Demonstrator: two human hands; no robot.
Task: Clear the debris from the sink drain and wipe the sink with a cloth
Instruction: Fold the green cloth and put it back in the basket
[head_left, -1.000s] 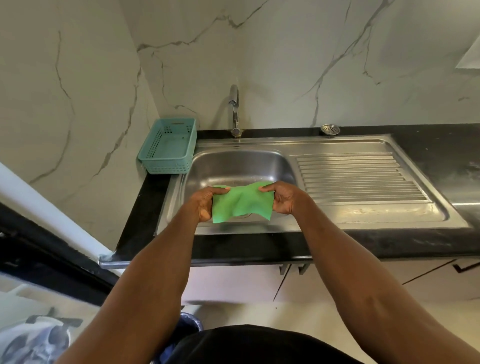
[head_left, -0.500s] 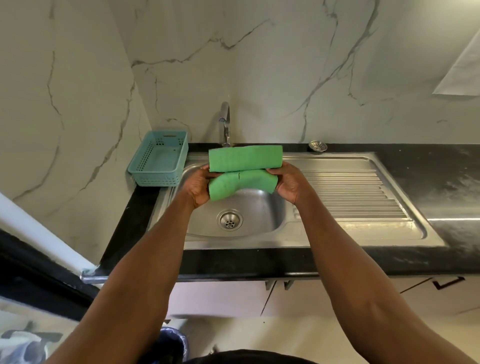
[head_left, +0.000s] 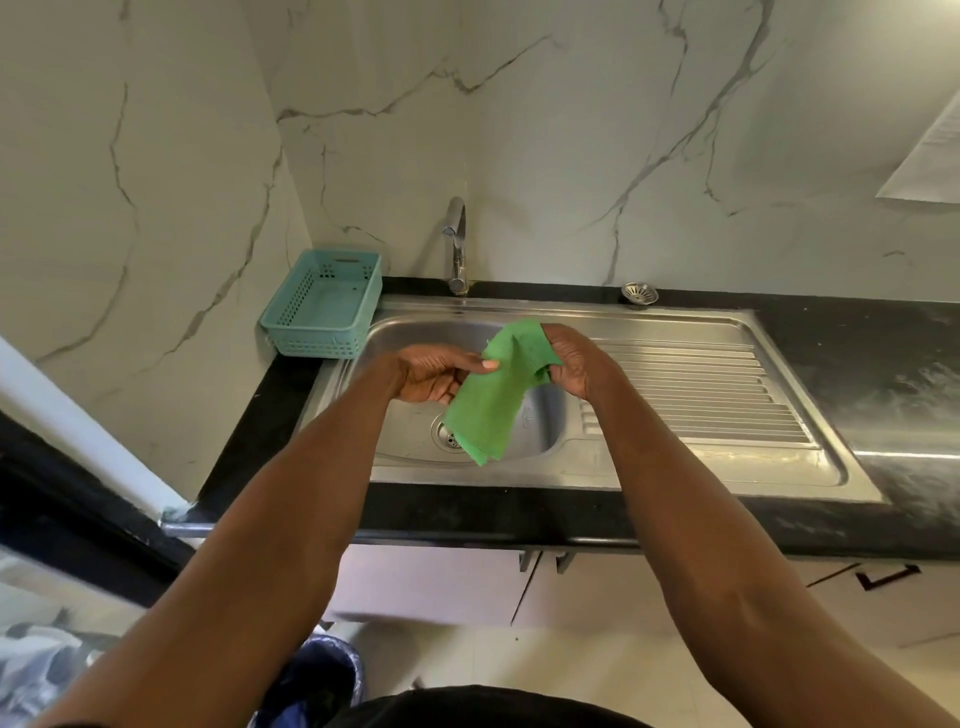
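A green cloth (head_left: 493, 400) hangs over the steel sink (head_left: 415, 332) basin, folded and drooping toward the drain (head_left: 448, 435), which it partly covers. My right hand (head_left: 574, 364) grips the cloth's upper end. My left hand (head_left: 434, 374) pinches the cloth's left edge with thumb and fingers. Both hands are above the basin, not touching the steel. I cannot tell whether debris lies in the drain.
A teal plastic basket (head_left: 324, 304) stands on the black counter left of the sink. The tap (head_left: 456, 244) rises behind the basin. A loose metal strainer (head_left: 640, 294) lies on the counter behind the ribbed draining board (head_left: 696, 395). A bin (head_left: 322, 680) stands on the floor below.
The cloth, held stretched in a horizontal fold between both hands, now hangs down diagonally from my right hand. My left hand has shifted to its side edge.
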